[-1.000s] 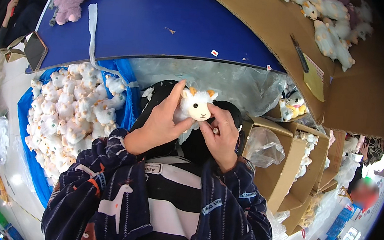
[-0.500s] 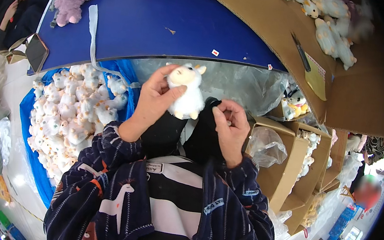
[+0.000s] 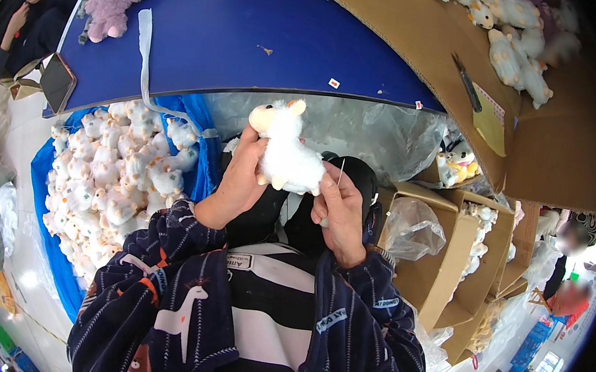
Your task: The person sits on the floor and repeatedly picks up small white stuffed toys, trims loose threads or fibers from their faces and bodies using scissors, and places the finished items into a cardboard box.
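A small white plush toy (image 3: 289, 148), like an alpaca or lamb with a cream muzzle and orange-tipped ears, is held side-on above my lap. My left hand (image 3: 242, 183) grips it around the chest and front legs, with its head to the left. At its rear end is my right hand (image 3: 343, 213), fingers pinched together and touching the white fur. A thin needle (image 3: 342, 170) sticks up from between those fingers; its lower part is hidden.
Left of me, a blue bag (image 3: 41, 179) holds many similar plush toys. A blue table (image 3: 257, 27) lies ahead, with a cutter knife (image 3: 466, 82) on cardboard at its right. Open cartons (image 3: 442, 276) stand to my right. Other people are at the far edges.
The plush toy has turned from facing me to side-on, its head now leftward. My right hand has come left and down to the toy's rear, and the needle now shows.
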`<state>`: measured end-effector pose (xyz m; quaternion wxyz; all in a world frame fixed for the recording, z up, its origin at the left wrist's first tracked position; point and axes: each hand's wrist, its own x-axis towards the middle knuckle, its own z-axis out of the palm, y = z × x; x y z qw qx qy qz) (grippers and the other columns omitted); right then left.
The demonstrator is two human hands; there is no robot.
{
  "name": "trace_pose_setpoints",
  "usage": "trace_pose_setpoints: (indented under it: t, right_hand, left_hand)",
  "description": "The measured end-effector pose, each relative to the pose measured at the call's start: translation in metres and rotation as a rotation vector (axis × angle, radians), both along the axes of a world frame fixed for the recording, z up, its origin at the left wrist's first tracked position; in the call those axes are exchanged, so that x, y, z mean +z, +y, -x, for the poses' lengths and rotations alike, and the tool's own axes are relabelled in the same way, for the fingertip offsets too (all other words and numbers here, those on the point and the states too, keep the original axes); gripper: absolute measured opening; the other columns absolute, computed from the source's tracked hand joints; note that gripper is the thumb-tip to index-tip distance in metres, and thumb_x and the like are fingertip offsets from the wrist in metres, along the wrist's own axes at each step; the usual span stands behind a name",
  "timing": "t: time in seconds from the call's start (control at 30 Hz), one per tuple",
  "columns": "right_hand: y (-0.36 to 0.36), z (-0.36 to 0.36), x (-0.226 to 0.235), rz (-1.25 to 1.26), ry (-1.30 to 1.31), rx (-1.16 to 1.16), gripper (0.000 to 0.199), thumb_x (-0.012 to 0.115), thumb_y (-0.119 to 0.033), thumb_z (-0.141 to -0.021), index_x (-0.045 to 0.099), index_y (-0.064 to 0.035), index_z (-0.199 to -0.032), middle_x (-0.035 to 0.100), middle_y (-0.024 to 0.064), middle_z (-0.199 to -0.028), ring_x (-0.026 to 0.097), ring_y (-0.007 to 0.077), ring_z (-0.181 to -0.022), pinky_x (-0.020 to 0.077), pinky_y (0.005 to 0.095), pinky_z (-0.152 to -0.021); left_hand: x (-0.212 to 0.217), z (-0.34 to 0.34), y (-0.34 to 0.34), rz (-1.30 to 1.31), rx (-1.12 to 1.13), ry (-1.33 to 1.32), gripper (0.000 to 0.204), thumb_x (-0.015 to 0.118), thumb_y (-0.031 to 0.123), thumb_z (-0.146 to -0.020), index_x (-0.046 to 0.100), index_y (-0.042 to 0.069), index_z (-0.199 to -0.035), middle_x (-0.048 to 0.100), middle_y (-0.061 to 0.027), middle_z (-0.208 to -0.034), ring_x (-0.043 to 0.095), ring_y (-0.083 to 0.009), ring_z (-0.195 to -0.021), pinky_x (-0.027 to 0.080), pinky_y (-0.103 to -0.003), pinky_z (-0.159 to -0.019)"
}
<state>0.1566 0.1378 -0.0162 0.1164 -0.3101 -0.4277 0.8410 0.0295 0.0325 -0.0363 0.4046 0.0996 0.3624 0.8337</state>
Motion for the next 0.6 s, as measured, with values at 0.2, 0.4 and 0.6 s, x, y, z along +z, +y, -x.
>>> trace_pose_setpoints:
  t: [0.2,0.4,0.6]
  right_hand:
    - [-0.006,-0.007,-0.012,-0.229,-0.042,-0.072,0.021,0.063,-0.013,-0.084,0.056,0.0008,-0.099,0.060,0.0044,-0.076,0.044,0.0036,-0.050,0.0372,0.0187,-0.044]
    - [-0.005,-0.003,-0.005,-1.226,0.138,-0.063,0.015,0.069,0.000,-0.071,0.060,-0.0026,-0.084,0.062,0.0099,-0.082,0.058,0.0147,-0.059,0.0468,0.0245,-0.051]
    - [0.002,-0.008,-0.006,-0.988,0.083,0.003,0.018,0.070,-0.003,-0.072,0.060,-0.0011,-0.087,0.059,0.0047,-0.076,0.048,0.0053,-0.056,0.0369,0.0182,-0.047]
  left_hand:
    - [-0.005,-0.003,-0.004,0.128,0.050,0.249,0.045,0.035,0.019,-0.090,0.028,0.005,-0.132,0.043,-0.0112,-0.123,0.046,-0.0193,-0.111,0.041,-0.034,-0.092]
    - [0.015,-0.002,-0.017,0.218,-0.166,-0.120,0.050,0.055,0.020,-0.088,0.033,0.001,-0.129,0.047,-0.0119,-0.121,0.052,-0.0206,-0.109,0.047,-0.036,-0.087]
    - [0.002,0.003,-0.017,0.151,-0.096,-0.147,0.039,0.060,0.009,-0.084,0.045,0.002,-0.120,0.056,-0.0076,-0.112,0.056,-0.0185,-0.102,0.047,-0.034,-0.087]
